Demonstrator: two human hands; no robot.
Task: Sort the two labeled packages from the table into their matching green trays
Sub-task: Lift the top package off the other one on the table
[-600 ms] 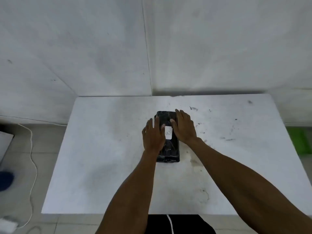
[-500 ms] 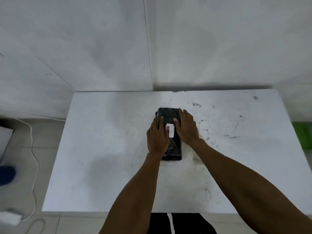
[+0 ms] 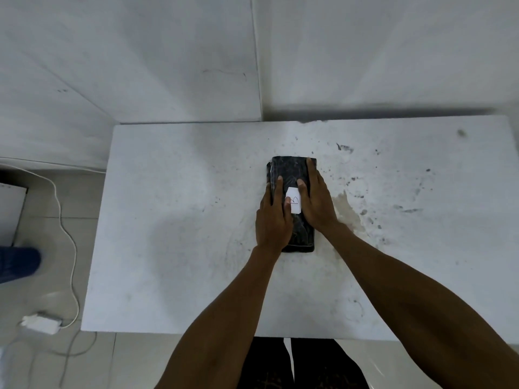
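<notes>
A black plastic-wrapped package lies lengthwise near the middle of the white table. A small white label with a handwritten mark is stuck on its top. My left hand lies flat over the package's left side, fingers curling round its left edge. My right hand covers its right side, fingers reaching the far right corner. Both hands grip the package, which rests on the table. No second package and no green tray are in view.
The table has dark scuffs and a yellowish stain right of the package. White walls meet in a corner behind it. On the floor at left lie a white cable, a white adapter and a blue object.
Both hands have slid further onto the package and closed in on its sides. The view has shifted, so the green patch at the right edge is out of sight.
</notes>
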